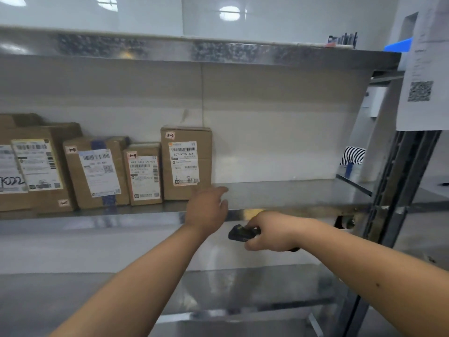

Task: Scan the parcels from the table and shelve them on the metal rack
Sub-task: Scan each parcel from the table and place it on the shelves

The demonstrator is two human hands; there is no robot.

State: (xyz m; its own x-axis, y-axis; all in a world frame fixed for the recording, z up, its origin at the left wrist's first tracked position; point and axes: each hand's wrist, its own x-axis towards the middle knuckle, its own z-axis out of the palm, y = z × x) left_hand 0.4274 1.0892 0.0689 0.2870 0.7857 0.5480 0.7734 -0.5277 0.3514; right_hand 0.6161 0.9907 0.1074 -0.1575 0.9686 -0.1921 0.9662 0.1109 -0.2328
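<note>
Left hand (206, 210): fingers relaxed and slightly apart, holding nothing, just right of the nearest parcel.
Right hand (272, 232): fingers curled round a black scanner (240, 233), below the shelf edge.
Parcels (185, 164): cardboard boxes upright in a row on the left of the metal rack (291, 193) shelf, labels facing out.
Room: white tiled wall behind; paper sheet with QR code (421, 91) hanging right.

Leftmost parcel (9, 166) cut by frame's left edge. Scanner (243, 233) mostly hidden in right hand (272, 232). Paper sheet (422, 69), upper right: text too blurred to read.
</note>
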